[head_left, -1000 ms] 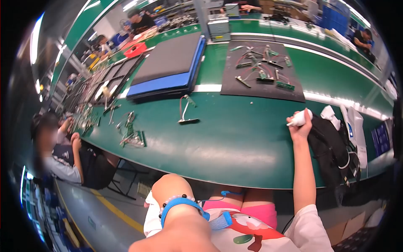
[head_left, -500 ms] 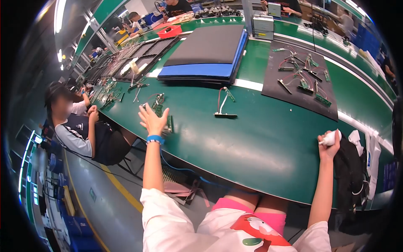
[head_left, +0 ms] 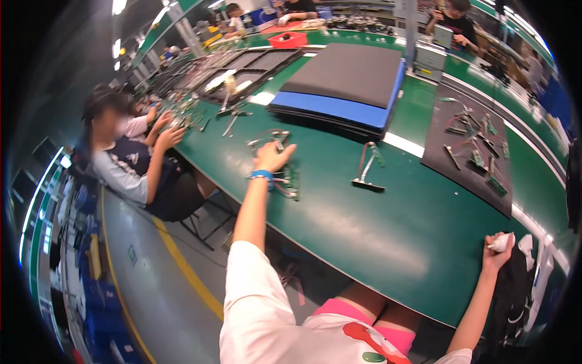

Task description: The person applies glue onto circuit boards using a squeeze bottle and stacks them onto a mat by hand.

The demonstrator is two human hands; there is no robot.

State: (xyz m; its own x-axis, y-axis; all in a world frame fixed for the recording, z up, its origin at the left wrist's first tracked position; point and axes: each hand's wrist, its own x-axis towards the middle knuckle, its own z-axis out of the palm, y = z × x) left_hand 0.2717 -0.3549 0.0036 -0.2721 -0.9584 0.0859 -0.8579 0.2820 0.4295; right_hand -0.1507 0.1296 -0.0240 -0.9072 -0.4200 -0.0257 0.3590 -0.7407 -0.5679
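Observation:
My left hand [head_left: 272, 159], with a blue band at the wrist, reaches over a small group of green circuit boards with wires [head_left: 291, 183] on the green table. Its thumb stands apart, but the fingertips are over the boards and whether they grip one is unclear. On the right, my right hand [head_left: 497, 257] is wrapped round a small white bottle [head_left: 501, 242]. Between my hands lies a single wired board assembly [head_left: 368, 184] with a dark strip.
A stack of black and blue foam sheets [head_left: 339, 76] stands behind. Several wired boards lie on a dark mat [head_left: 436, 145] at the right. A black bag [head_left: 512, 291] is by my right hand. A co-worker [head_left: 130, 155] sits at the left, hands over boards.
My left hand has come up from low in front of me and moved onto the boards at the left. The right hand still holds the bottle. The view has turned left.

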